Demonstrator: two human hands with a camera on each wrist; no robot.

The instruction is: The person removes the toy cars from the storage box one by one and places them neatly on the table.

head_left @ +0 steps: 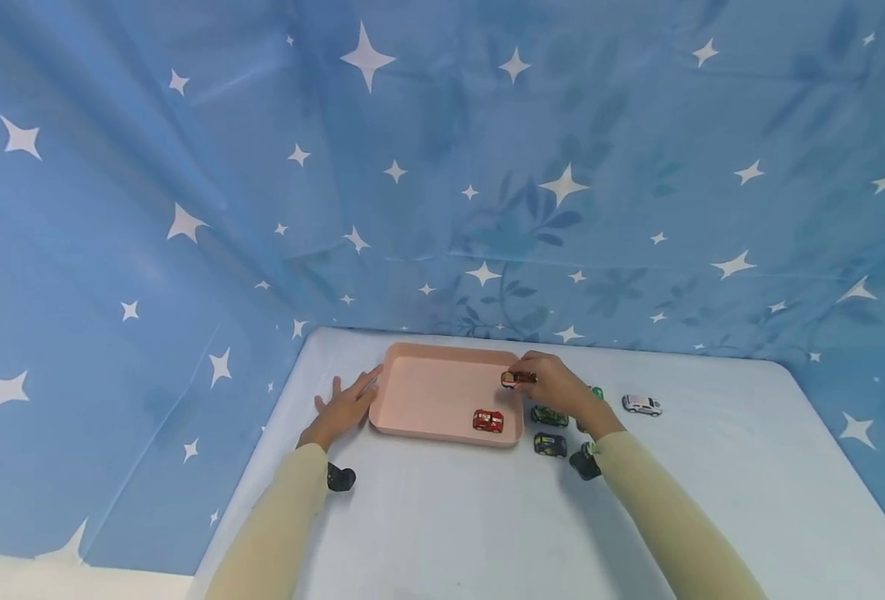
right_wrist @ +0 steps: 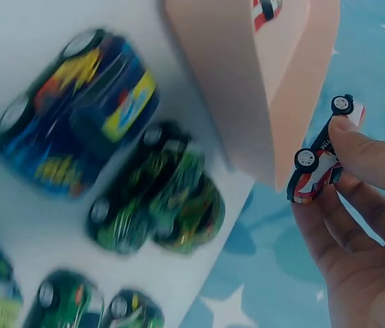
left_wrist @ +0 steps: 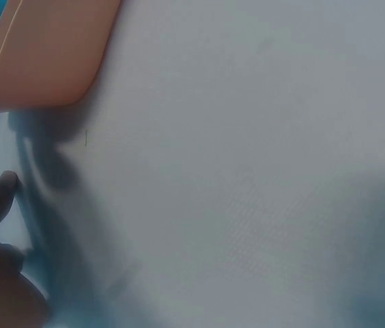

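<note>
My right hand [head_left: 562, 390] pinches a small white, red and orange toy car [head_left: 518, 379] over the right end of a pink tray [head_left: 420, 392]. In the right wrist view, the thumb presses the black underside of this toy car [right_wrist: 323, 147], and the fingers support it from the other side, close to the tray wall [right_wrist: 226, 89]. A red toy car [head_left: 487, 421] lies in the tray's front right corner. At the tray's left side is my left hand [head_left: 341, 412], fingers spread and fingertips right at the rim.
Right of the tray stand a green camouflage toy car [head_left: 549, 416] and a dark blue toy car [head_left: 550, 445] with yellow marks. More green toy cars [right_wrist: 66, 301] are partly under the right arm. A white toy car [head_left: 642, 405] stands farther right. A starry blue curtain [head_left: 442, 208] borders the white table.
</note>
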